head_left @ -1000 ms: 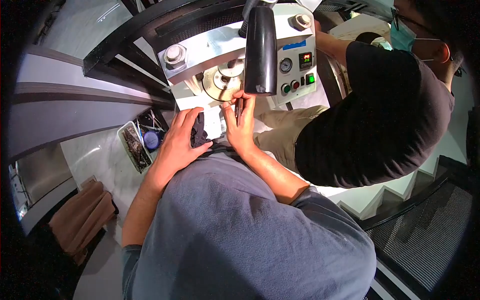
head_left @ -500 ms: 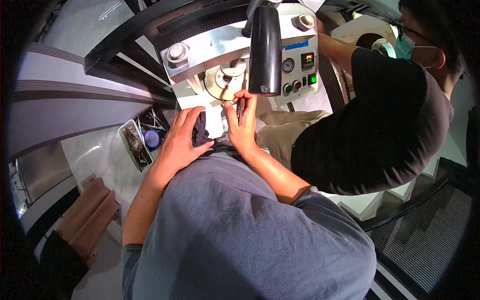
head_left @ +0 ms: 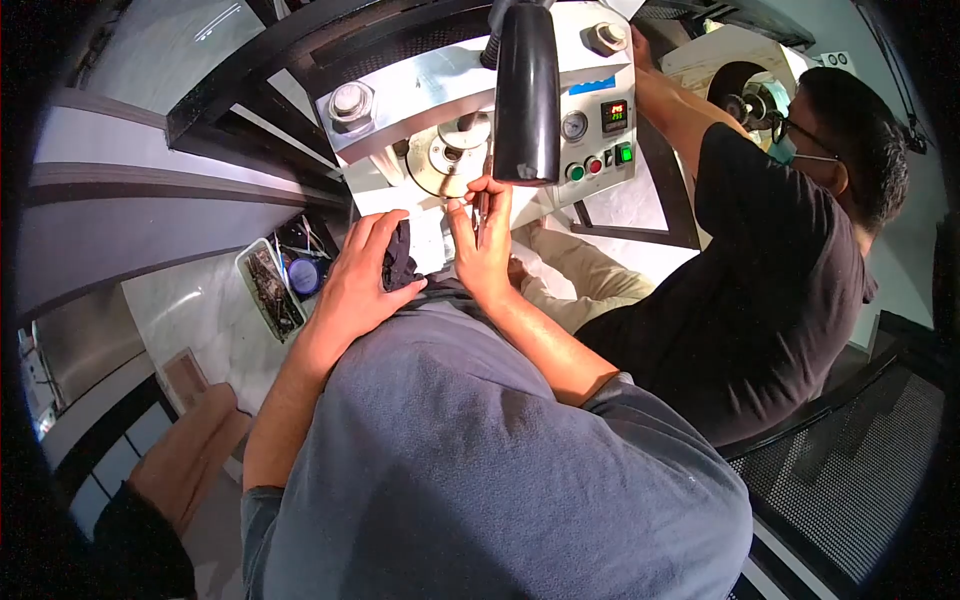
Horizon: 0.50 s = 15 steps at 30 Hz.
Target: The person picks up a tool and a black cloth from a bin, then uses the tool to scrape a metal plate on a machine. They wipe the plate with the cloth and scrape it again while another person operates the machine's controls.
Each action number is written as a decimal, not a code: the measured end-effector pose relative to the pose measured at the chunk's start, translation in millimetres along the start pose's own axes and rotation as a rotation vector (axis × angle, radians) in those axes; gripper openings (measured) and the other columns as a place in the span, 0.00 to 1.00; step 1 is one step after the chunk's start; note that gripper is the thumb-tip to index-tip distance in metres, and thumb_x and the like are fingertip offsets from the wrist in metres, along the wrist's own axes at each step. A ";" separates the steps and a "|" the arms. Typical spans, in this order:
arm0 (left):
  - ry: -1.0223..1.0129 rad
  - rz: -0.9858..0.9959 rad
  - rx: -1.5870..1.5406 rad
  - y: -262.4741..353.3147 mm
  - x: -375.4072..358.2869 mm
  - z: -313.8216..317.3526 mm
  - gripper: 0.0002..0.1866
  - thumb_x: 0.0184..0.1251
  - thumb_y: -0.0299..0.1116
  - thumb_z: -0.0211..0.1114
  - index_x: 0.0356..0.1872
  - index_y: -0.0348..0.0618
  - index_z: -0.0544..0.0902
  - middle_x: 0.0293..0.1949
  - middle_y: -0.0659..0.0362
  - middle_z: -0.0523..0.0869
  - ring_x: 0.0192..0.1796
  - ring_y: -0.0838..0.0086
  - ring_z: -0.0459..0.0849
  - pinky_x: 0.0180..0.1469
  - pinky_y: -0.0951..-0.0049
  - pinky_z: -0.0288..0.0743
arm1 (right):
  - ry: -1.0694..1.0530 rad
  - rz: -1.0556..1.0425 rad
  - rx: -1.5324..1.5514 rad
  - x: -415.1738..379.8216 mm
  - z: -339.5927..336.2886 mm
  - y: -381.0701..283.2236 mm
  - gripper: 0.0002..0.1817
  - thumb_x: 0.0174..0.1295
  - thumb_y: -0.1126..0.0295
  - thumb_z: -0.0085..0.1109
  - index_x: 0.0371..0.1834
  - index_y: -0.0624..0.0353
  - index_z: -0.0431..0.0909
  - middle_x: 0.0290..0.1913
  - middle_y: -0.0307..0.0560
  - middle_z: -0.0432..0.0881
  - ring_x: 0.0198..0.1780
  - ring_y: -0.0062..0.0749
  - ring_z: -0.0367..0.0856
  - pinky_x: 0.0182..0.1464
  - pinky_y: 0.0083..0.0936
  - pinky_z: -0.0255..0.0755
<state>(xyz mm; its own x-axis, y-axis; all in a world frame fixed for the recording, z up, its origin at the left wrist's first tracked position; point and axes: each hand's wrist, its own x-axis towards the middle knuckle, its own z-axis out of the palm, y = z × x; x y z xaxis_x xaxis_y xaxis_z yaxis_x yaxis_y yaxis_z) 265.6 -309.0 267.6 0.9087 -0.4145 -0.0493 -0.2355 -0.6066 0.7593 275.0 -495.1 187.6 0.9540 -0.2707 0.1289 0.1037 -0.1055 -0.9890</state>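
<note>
A white press machine stands in front of me, with a round plate low in its middle. My right hand pinches a dark, slim tool, whose upper end is near the plate's front edge. On the left, my left hand rests around a dark crumpled cloth, fingers bent and thumb pointing right. A white sheet or surface lies between my two hands. The black handle of the machine hangs above my right hand.
A control box with a gauge and lit display is at the right. Beyond it a person in a dark shirt leans over. A tray of dark bits and a blue lid lie left. Another person's bare legs show lower left.
The person on the right has leaned down and away from the machine, showing a round opening behind. The legs at lower left have shifted. My hands have hardly moved.
</note>
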 end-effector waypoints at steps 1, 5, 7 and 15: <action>0.003 0.004 0.005 -0.8 0.1 0.9 0.44 0.51 0.32 0.82 0.72 0.43 0.70 0.65 0.49 0.75 0.69 0.50 0.75 0.71 0.55 0.72 | 0.002 0.001 0.000 -0.1 -0.1 0.3 0.17 0.72 0.72 0.63 0.59 0.61 0.68 0.47 0.46 0.71 0.50 0.32 0.71 0.58 0.31 0.69; -0.005 -0.001 -0.013 -2.3 0.5 1.1 0.45 0.51 0.29 0.82 0.73 0.42 0.69 0.66 0.48 0.75 0.70 0.51 0.75 0.73 0.56 0.70 | 0.002 0.028 0.025 -0.1 0.6 1.4 0.17 0.72 0.72 0.63 0.58 0.61 0.69 0.47 0.45 0.71 0.49 0.32 0.71 0.57 0.31 0.70; -0.003 0.009 0.005 -2.7 0.7 1.0 0.45 0.51 0.31 0.82 0.72 0.42 0.70 0.65 0.48 0.74 0.70 0.50 0.75 0.72 0.55 0.71 | 0.002 0.023 0.011 -0.4 0.4 0.4 0.17 0.72 0.72 0.64 0.58 0.61 0.69 0.47 0.45 0.71 0.49 0.32 0.71 0.57 0.31 0.70; -0.007 -0.001 0.001 -2.8 0.0 1.0 0.45 0.51 0.30 0.82 0.72 0.42 0.70 0.66 0.48 0.75 0.70 0.50 0.75 0.73 0.56 0.70 | -0.010 0.023 0.009 -0.5 -0.3 -0.7 0.17 0.72 0.73 0.63 0.58 0.61 0.69 0.48 0.46 0.72 0.49 0.32 0.72 0.57 0.31 0.70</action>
<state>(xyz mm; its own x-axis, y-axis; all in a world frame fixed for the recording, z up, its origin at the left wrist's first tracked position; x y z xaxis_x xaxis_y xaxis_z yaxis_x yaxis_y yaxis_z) 265.9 -308.0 264.8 0.9067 -0.4183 -0.0548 -0.2345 -0.6076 0.7588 274.4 -495.2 188.3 0.9590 -0.2632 0.1052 0.0839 -0.0909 -0.9923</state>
